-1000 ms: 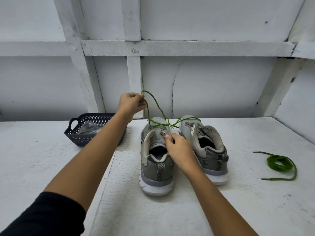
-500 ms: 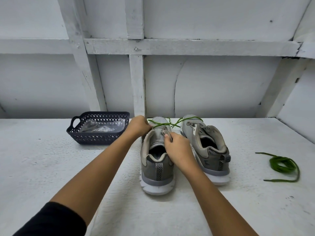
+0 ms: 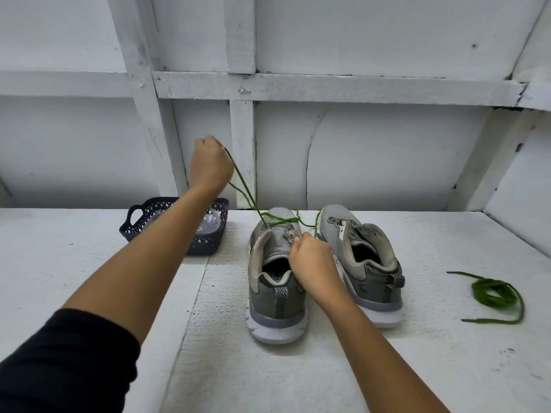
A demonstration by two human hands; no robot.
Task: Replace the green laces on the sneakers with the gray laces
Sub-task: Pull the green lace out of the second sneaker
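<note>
Two grey sneakers stand heels toward me on the white table. The left sneaker (image 3: 275, 296) still carries a green lace (image 3: 243, 189) across its front eyelets. My left hand (image 3: 210, 163) grips a loop of that lace, raised well above and to the left of the shoe. My right hand (image 3: 311, 257) pinches the left sneaker's tongue and upper edge. The right sneaker (image 3: 362, 263) has no lace in its eyelets. A second green lace (image 3: 493, 293) lies coiled on the table at the right.
A dark plastic basket (image 3: 205, 247) with pale contents inside sits behind my left forearm at the back left. A white panelled wall (image 3: 372, 150) closes off the table's far edge, and an angled wall stands at the right.
My left hand dropped to the shoe's eyelets half a second ago, then rose up and left again, drawing the green lace out. My right hand stayed on the shoe.
</note>
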